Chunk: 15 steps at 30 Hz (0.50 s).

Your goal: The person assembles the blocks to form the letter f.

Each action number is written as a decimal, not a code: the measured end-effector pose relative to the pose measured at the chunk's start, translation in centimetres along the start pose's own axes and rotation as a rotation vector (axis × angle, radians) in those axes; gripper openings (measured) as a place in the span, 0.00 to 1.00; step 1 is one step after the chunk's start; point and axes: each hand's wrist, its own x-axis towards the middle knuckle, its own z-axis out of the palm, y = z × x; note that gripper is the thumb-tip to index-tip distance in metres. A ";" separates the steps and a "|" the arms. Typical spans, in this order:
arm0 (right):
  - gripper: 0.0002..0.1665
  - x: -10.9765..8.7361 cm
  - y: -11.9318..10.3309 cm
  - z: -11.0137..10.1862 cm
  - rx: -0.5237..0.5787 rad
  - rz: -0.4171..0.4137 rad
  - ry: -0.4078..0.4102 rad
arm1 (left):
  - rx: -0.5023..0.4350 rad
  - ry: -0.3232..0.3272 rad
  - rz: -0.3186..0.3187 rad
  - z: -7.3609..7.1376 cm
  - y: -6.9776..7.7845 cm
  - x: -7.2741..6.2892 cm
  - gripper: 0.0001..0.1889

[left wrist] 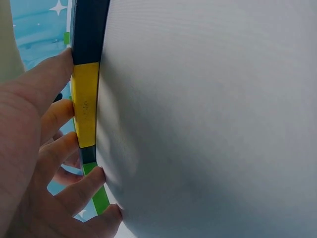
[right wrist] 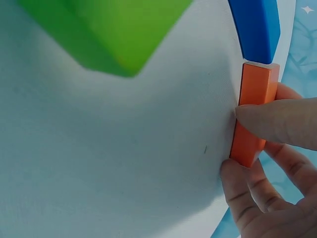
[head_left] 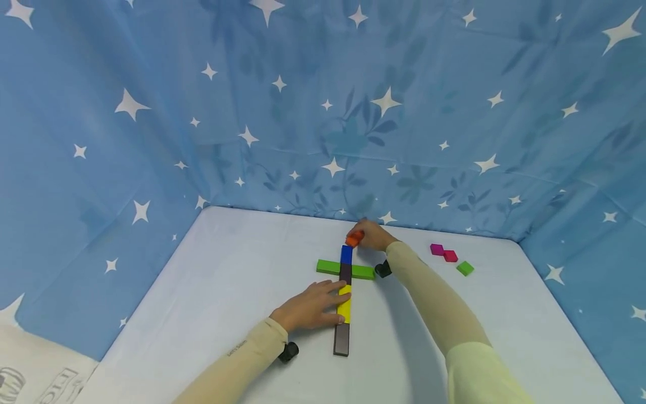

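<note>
Orange block (head_left: 355,239) pinched in right hand (head_left: 374,235), just beyond blue block (head_left: 346,255) at row's far end. Left hand (head_left: 314,307), I see, fingers spread, tips touching yellow block (head_left: 344,306). Dark bars (head_left: 341,340) meet yellow at both ends; green bars (head_left: 363,272) flank farther one. Off right on white desk (head_left: 525,325): magenta cube (head_left: 437,249), red cube (head_left: 451,256), green cube (head_left: 465,268).

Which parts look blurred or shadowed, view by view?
Right wrist: large green angular block near the lens looks soft, orange oblong block sharper, diffuse shadow on the smooth white tabletop; head: the right arm in its beige sleeve casts a soft shadow on the tabletop; left wrist: soft-edged shadow beside the yellow oblong block.
</note>
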 end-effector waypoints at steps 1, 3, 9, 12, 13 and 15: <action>0.24 0.0 0.2 0.1 0.002 -0.002 -0.002 | 0.000 0.001 -0.001 0.1 0.0 0.0 0.31; 0.24 0.1 0.4 0.4 0.001 -0.007 -0.008 | 0.003 -0.002 -0.007 0.3 0.0 -0.1 0.31; 0.24 0.3 0.7 0.8 0.014 -0.007 -0.011 | 0.028 -0.020 -0.038 0.2 0.1 -0.2 0.32; 0.24 0.2 0.6 0.6 0.011 -0.004 0.000 | 0.031 -0.019 -0.032 0.0 0.2 -0.1 0.32; 0.24 0.1 0.6 0.5 0.009 -0.005 0.003 | 0.029 -0.018 -0.031 0.0 0.2 0.0 0.32; 0.24 0.1 0.5 0.3 0.003 -0.016 0.009 | 0.029 -0.016 -0.031 -0.1 0.2 0.1 0.32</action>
